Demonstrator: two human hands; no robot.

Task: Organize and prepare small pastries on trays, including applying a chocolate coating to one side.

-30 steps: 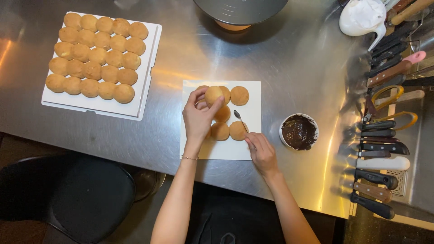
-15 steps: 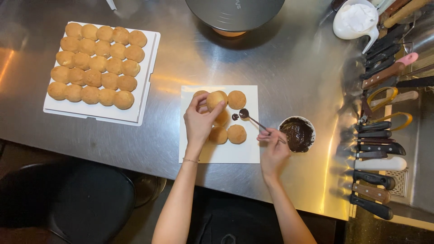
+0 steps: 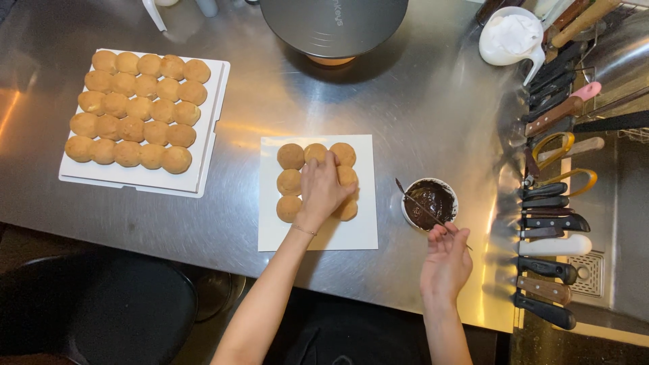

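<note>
My left hand (image 3: 323,190) rests flat on several round golden pastry puffs (image 3: 291,157) laid out on a white square board (image 3: 351,233) in the middle of the steel counter. Fingers of that hand cover the puffs in the centre and touch the top row. My right hand (image 3: 445,260) pinches the end of a thin metal spoon (image 3: 422,206). The spoon's tip reaches across a small white bowl of dark chocolate (image 3: 433,201) just right of the board.
A white tray (image 3: 211,145) packed with several more puffs (image 3: 135,108) lies at the left. A dark round appliance base (image 3: 334,23) stands at the back. Several knives (image 3: 551,223) and scissors (image 3: 561,162) line the right edge, with a white jug (image 3: 510,37) behind them. A black stool (image 3: 94,311) sits below the counter.
My left hand set its lifted puff down and now lies on the group. My right hand carried the spoon from above the board rightward to the chocolate bowl.
</note>
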